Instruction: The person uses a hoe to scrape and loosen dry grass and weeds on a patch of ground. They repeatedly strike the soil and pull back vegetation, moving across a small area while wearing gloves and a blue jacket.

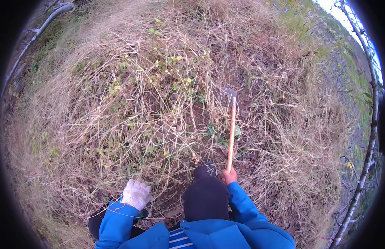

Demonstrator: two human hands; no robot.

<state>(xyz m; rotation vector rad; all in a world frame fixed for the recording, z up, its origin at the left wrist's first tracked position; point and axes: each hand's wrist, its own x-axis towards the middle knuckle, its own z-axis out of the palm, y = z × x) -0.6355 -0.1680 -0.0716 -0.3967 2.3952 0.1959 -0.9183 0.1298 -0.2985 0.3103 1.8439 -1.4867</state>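
Note:
My bare right hand (230,176) is closed around the lower end of a long wooden handle. It belongs to a sickle (232,133) that points away from me. At its far end the grey metal blade (230,91) turns left, its tip partly hidden among stalks. My left hand (136,193), in a white knit glove, is low on the left beside the dry grass (142,124). Its fingers point forward and look somewhat bent; whether they grip any stalks is not visible. A few loose stalks lie across the left sleeve.
My dark-clad knee (206,197) is bent between my hands. Low green-leaved plants (177,84) grow through the grass, and brown soil (231,65) shows beyond the blade. A thin pale trunk (371,137) stands along the right; a bare branch (40,32) is at upper left.

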